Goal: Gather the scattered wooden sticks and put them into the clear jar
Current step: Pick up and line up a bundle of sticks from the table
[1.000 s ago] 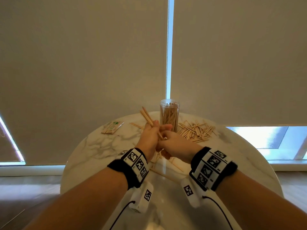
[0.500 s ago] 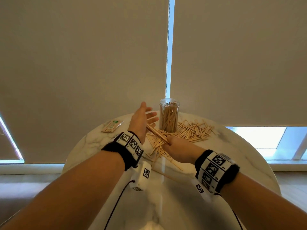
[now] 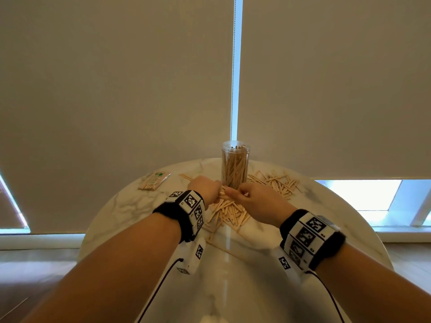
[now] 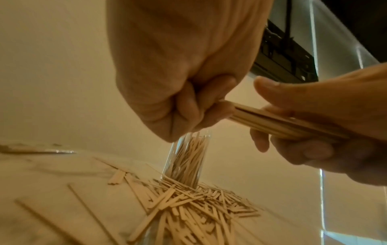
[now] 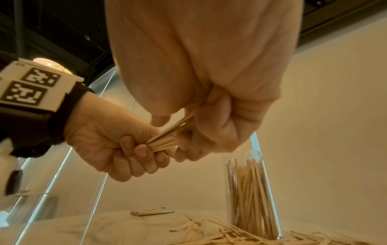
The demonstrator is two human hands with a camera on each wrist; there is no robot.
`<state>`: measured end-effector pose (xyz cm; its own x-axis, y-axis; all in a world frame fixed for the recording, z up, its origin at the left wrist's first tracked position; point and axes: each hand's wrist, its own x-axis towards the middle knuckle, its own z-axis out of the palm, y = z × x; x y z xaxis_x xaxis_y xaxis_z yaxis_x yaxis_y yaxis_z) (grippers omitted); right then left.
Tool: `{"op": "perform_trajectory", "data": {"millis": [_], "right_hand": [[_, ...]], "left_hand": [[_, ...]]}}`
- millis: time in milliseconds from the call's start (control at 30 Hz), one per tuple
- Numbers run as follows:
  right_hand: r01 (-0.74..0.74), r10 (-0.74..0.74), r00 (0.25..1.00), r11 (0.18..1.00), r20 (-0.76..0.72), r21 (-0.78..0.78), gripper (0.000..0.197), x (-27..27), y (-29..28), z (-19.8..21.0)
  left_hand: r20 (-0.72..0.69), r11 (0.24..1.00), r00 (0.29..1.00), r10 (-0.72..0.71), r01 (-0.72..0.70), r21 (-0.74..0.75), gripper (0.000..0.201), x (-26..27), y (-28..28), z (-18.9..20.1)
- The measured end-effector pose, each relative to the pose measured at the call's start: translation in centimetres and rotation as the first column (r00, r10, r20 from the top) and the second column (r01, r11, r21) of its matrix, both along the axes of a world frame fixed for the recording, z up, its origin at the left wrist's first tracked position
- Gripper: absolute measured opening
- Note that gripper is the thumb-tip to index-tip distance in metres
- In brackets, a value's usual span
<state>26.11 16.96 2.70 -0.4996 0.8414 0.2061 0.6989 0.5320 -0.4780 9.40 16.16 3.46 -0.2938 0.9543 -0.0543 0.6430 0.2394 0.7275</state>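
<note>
A clear jar (image 3: 235,166) stands upright at the table's far middle, holding several wooden sticks. Just in front of it both hands meet over a loose pile of sticks (image 3: 227,213). My left hand (image 3: 207,189) and right hand (image 3: 250,195) each grip one end of a bundle of sticks (image 3: 223,192), held roughly level. In the left wrist view the bundle (image 4: 282,123) runs from my curled left fingers (image 4: 201,107) into the right hand (image 4: 326,116). In the right wrist view the left hand (image 5: 117,142) clasps the bundle's end (image 5: 164,143) beside the jar (image 5: 249,195).
More sticks (image 3: 277,183) lie scattered right of the jar. A wrapped packet of sticks (image 3: 154,181) lies at the far left of the round marble table (image 3: 121,206). One long thin stick (image 3: 224,249) lies nearer me. Roller blinds hang right behind the table.
Half a second ago my left hand was raised and open while the right held sticks low over the pile. Now both hands have closed on one bundle in front of the jar.
</note>
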Motion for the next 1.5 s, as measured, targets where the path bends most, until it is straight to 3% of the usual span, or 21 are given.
{"op": "perform_trajectory", "data": {"millis": [67,133,233,300,400,533,633,700,767,867,967,1133,1200,1333,1500], "right_hand": [[0.03,-0.033,0.999,0.995,0.027,0.094,0.049,0.1,0.4,0.7],[0.043,-0.049,0.997,0.993,0.053,0.113,0.046,0.5,1.2,1.8],[0.084,-0.086,0.996,0.992,0.014,0.093,0.042,1.8,3.3,4.6],[0.149,-0.144,0.989,0.975,-0.044,0.165,0.044,2.6,5.4,6.9],[0.257,-0.253,0.966,0.916,-0.052,0.308,0.045,2.6,9.6,10.2],[0.232,-0.343,0.92,0.867,0.191,0.441,0.047,0.2,15.6,13.1],[0.107,-0.322,0.837,0.889,0.442,0.446,0.045,-2.7,18.9,13.6],[0.032,-0.292,0.774,0.904,0.562,0.427,0.044,-4.8,20.3,13.4],[-0.016,-0.268,0.719,0.916,0.641,0.4,0.046,-6.8,21.2,12.7],[-0.072,-0.23,0.64,0.932,0.733,0.355,0.045,-9.2,22.2,11.2],[-0.101,-0.149,0.579,0.963,0.802,0.251,0.018,-10.9,23.3,9.6],[-0.068,-0.091,0.604,0.984,0.791,0.165,0.023,-11.5,24.3,8.8],[-0.02,-0.149,0.575,0.98,0.804,0.196,0.025,-11.1,24.5,8.5],[-0.067,-0.223,0.547,0.949,0.807,0.308,0.023,-11.3,24.9,8.0],[0.003,-0.034,0.688,0.999,0.725,0.044,0.028,-11.3,24.0,9.3]], "left_hand": [[0.322,0.998,0.946,0.048,-0.056,0.016,0.034,0.3,0.8,-0.2],[0.547,0.998,0.836,0.053,-0.06,-0.005,0.045,0.7,1.6,0.2],[0.668,0.997,0.74,0.075,-0.077,-0.027,0.051,0.3,3.0,1.4],[0.627,0.995,0.776,0.075,-0.1,0.004,0.034,-0.5,4.4,2.2],[0.452,0.997,0.891,0.04,-0.067,0.045,0.018,-1.4,7.2,2.5],[0.209,0.993,0.978,0.026,-0.05,0.11,0.089,-2.3,12.1,1.8],[0.182,0.987,0.982,-0.051,0.021,0.161,0.124,-2.3,15.4,1.3],[0.195,0.98,0.975,-0.11,0.073,0.184,0.136,-2.0,16.8,1.3],[0.221,0.976,0.963,-0.155,0.114,0.186,0.129,-1.9,17.8,0.9],[0.11,0.969,0.977,-0.181,0.158,0.19,0.112,-2.3,18.7,0.1],[0.06,0.968,0.979,-0.193,0.18,0.178,0.106,-2.7,19.1,-0.7],[0.052,0.961,0.978,-0.203,0.189,0.201,0.098,-2.9,19.2,-1.2],[0.053,0.962,0.979,-0.197,0.183,0.202,0.101,-2.9,19.2,-1.4],[0.073,0.959,0.977,-0.202,0.182,0.217,0.106,-2.8,19.0,-1.4],[0.126,0.962,0.972,-0.2,0.171,0.211,0.103,-2.9,18.8,-1.3]]}}
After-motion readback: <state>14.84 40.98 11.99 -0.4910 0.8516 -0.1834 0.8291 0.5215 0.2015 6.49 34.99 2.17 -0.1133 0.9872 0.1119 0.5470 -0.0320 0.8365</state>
